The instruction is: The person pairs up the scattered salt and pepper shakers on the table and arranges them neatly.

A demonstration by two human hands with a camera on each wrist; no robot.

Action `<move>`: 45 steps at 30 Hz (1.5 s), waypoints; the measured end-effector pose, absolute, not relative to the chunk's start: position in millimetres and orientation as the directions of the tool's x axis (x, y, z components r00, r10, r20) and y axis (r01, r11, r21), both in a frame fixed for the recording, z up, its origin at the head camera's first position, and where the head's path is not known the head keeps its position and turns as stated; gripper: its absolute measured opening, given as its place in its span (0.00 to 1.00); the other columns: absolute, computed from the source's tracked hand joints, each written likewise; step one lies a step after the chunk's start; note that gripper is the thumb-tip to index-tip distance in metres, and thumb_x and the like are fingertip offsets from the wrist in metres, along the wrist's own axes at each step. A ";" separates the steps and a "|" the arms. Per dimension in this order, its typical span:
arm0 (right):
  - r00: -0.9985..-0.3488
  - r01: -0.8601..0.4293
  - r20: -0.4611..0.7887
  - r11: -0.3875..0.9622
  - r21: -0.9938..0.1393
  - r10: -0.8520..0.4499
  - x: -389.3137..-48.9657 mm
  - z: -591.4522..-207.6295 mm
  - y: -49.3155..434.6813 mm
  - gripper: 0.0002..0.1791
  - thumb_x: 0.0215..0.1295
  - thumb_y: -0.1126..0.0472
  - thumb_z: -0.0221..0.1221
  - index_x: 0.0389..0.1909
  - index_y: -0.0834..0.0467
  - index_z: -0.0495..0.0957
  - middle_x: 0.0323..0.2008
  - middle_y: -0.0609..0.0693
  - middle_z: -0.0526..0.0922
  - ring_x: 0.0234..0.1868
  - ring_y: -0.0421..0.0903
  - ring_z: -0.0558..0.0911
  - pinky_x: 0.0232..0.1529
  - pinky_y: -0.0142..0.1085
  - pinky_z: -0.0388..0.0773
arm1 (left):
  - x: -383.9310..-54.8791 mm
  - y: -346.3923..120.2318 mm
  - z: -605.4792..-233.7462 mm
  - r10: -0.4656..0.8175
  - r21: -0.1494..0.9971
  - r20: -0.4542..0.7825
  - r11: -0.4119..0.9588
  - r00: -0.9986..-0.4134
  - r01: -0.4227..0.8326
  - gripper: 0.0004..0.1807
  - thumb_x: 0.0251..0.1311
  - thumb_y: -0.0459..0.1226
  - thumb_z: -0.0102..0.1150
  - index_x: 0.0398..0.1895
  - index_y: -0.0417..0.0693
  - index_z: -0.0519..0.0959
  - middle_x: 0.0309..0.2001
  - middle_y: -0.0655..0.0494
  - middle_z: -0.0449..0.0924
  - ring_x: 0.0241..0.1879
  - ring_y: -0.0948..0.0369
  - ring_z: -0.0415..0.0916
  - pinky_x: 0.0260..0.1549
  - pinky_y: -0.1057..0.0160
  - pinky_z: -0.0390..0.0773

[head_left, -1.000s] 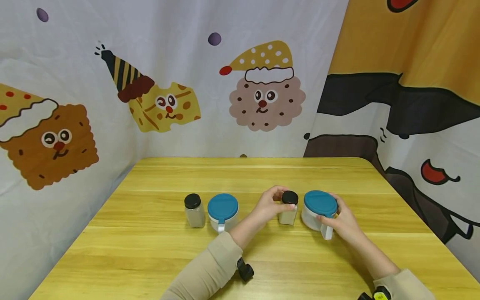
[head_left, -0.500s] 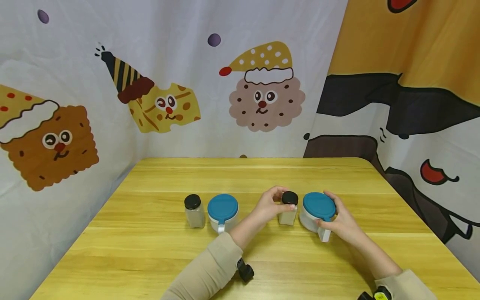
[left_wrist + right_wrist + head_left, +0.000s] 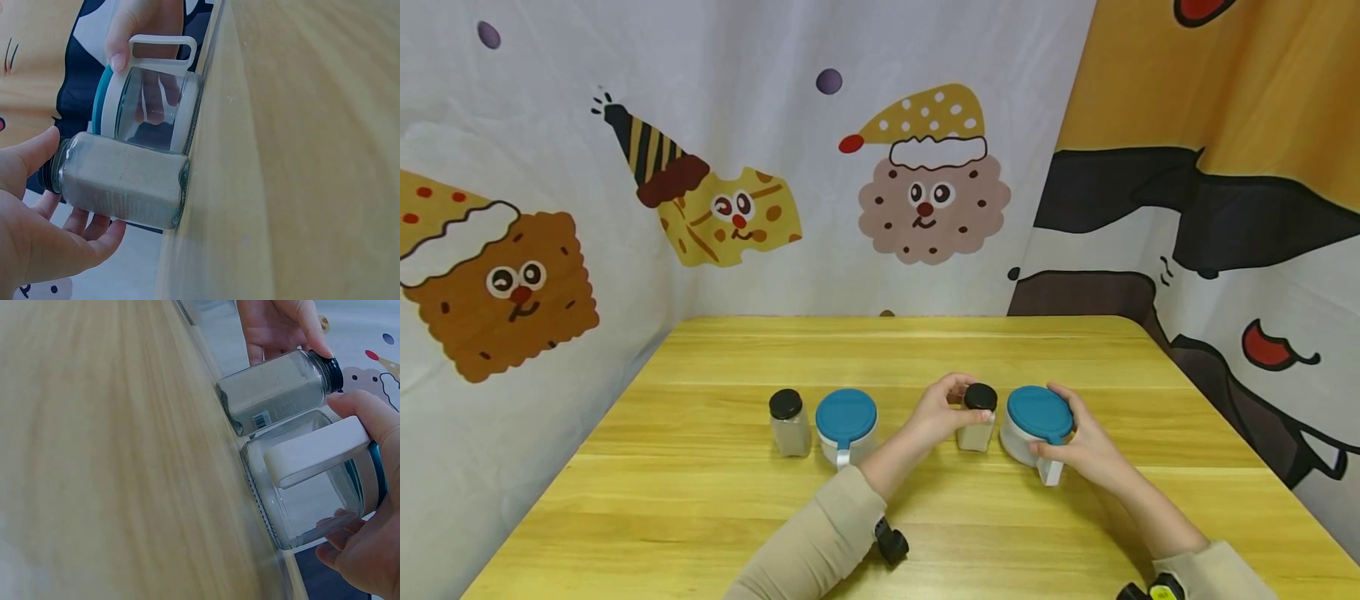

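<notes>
A square glass spice jar (image 3: pixel 974 435) with a black lid and pale contents stands upright on the table. My left hand (image 3: pixel 936 414) holds it near the lid, thumb on the near side and fingers behind. Close to its right is a glass seasoning pot (image 3: pixel 150 103) with a blue lid and white handle, the handle pointing toward me. My right hand (image 3: pixel 1086 442) grips this pot around its lid and upper side. In the right wrist view the thumb lies by the handle (image 3: pixel 319 452) and the fingers wrap the far side. Clear glass shows little inside the pot.
A second black-lidded spice jar (image 3: pixel 791 433) stands to the left, beside another blue-lidded pot (image 3: pixel 846 417) partly hidden by my left forearm. All stand on a wooden table (image 3: pixel 700 517). A cartoon-printed curtain (image 3: pixel 820 275) hangs behind and along the sides.
The pot in my right hand has shifted slightly left and toward me, nearer the spice jar, then stayed nearly still. My left hand and its jar have hardly moved.
</notes>
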State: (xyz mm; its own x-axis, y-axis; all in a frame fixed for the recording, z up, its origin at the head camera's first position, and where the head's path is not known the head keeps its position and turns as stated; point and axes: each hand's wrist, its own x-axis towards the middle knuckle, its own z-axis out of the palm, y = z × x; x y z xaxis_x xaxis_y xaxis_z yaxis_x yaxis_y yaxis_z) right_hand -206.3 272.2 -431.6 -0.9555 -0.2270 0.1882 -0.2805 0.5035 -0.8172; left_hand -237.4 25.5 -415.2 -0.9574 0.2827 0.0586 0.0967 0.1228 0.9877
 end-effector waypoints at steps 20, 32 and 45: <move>-0.964 -0.247 0.155 0.509 -0.825 -0.216 -206.7 -432.1 274.1 0.57 0.52 0.59 0.71 0.73 0.65 0.42 0.64 0.73 0.56 0.61 0.70 0.62 0.55 0.64 0.61 | -236.5 28.8 -413.0 0.274 0.980 0.052 0.172 -0.960 0.102 0.25 0.51 0.37 0.72 0.54 0.52 0.77 0.44 0.61 0.75 0.45 0.59 0.70 0.44 0.56 0.72; -0.964 -0.245 0.154 0.503 -0.829 -0.216 -205.4 -429.7 275.6 0.58 0.52 0.60 0.71 0.73 0.64 0.41 0.65 0.73 0.53 0.63 0.71 0.59 0.56 0.65 0.58 | -235.5 30.8 -411.3 0.267 0.981 0.052 0.165 -0.962 0.099 0.26 0.51 0.37 0.73 0.55 0.52 0.76 0.44 0.61 0.74 0.45 0.59 0.69 0.44 0.56 0.72; -0.961 -0.263 0.171 0.521 -0.812 -0.218 -205.4 -421.3 273.4 0.51 0.60 0.58 0.66 0.73 0.66 0.42 0.68 0.72 0.50 0.65 0.70 0.57 0.57 0.65 0.57 | -237.4 27.1 -410.9 0.273 0.983 0.062 0.149 -0.960 0.106 0.26 0.52 0.40 0.72 0.56 0.56 0.76 0.50 0.60 0.75 0.52 0.57 0.70 0.51 0.52 0.71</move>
State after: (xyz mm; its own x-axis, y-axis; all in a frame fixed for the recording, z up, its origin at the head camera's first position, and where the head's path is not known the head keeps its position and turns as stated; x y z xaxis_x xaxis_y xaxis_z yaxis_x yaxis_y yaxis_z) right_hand -205.4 273.4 -421.3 -0.9609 -0.2175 0.1711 -0.2625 0.5208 -0.8123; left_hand -237.4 27.1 -410.9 -0.9601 0.2726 0.0622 0.1059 0.1485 0.9832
